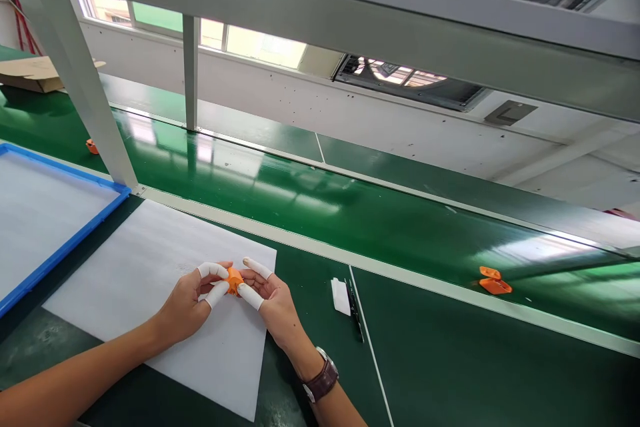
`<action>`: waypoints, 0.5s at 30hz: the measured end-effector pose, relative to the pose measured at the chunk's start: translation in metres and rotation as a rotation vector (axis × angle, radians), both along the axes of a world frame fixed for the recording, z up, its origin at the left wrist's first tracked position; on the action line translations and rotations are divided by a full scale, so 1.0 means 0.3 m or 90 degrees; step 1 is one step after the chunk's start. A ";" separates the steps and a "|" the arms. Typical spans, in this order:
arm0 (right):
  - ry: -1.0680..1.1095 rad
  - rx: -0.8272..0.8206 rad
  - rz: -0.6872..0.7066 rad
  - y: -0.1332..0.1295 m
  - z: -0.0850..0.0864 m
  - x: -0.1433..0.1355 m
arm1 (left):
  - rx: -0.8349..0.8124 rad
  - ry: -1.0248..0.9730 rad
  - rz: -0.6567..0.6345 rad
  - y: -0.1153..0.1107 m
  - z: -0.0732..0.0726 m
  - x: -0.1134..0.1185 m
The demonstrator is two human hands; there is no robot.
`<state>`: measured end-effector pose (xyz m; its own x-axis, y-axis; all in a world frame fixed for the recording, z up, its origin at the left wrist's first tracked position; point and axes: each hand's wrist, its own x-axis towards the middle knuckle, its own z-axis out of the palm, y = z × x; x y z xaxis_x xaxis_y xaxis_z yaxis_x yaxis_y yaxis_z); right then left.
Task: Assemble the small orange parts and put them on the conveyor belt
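A small orange plastic piece (pixel 234 281) is held between both hands, above a white sheet (pixel 200 347) on the dark green bench. My left hand (pixel 193 300) pinches its left side with thumb and index finger. From the right, my right hand (pixel 270 297) grips it between thumb and fingers. White finger cots cover the thumb and index finger of each hand. Fingers hide part of the piece, so its full shape cannot be made out.
A blue-rimmed tray (pixel 107 208) lies at the left. Right of the sheet are a white rectangular piece (pixel 341 297) and a black pen-like tool (pixel 355 310). An open orange case (pixel 495 281) rests beyond the bench rail. A grey frame post (pixel 95 73) rises at the left.
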<state>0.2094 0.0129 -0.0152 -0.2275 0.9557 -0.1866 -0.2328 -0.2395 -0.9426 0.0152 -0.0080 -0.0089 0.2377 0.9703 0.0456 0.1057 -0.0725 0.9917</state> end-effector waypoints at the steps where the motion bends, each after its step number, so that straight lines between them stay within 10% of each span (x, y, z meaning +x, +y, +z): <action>1: -0.002 -0.003 -0.014 0.002 -0.004 0.001 | 0.058 0.036 -0.001 -0.005 -0.003 -0.001; 6: -0.014 -0.009 -0.018 0.014 -0.041 0.002 | 0.283 0.206 0.017 -0.013 -0.013 0.001; 15: -0.083 0.098 0.050 -0.009 -0.050 -0.002 | 0.206 0.241 0.051 -0.009 -0.022 0.003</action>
<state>0.2089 0.0103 -0.0301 -0.2857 0.9556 -0.0719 -0.0934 -0.1024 -0.9903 0.0161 -0.0107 -0.0155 0.2215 0.9364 0.2721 0.4715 -0.3471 0.8107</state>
